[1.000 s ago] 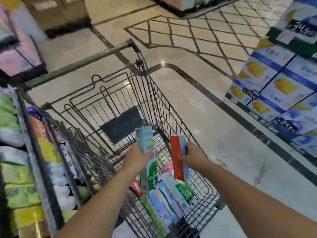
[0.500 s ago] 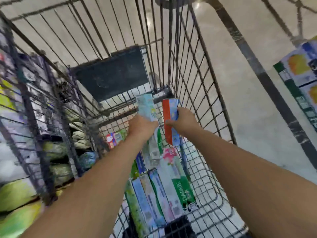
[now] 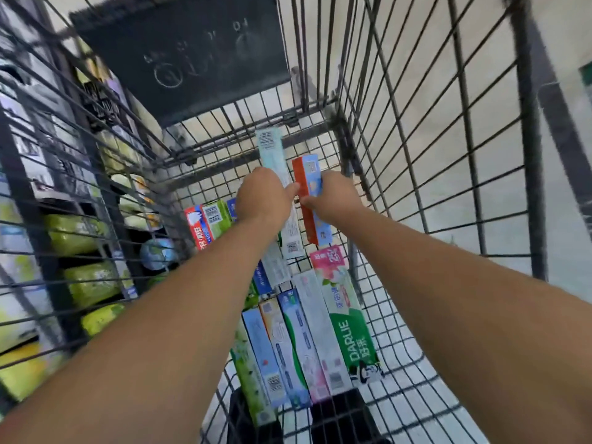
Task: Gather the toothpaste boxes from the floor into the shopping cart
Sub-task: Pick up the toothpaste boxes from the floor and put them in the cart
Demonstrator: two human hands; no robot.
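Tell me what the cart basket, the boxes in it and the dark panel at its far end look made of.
Cart basket: thin dark metal wire, matte, in a see-through welded grid. Toothpaste boxes: printed paperboard, likely lightly glossy, with sharp folded edges and barcodes. Dark panel: probably matte plastic, flat, opaque, scuffed with pale marks.

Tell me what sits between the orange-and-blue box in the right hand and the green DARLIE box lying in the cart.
Head view: a pink box lies between the orange-and-blue box and DARLIE box.

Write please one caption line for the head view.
Left hand and right hand each lower a toothpaste box into the shopping cart.
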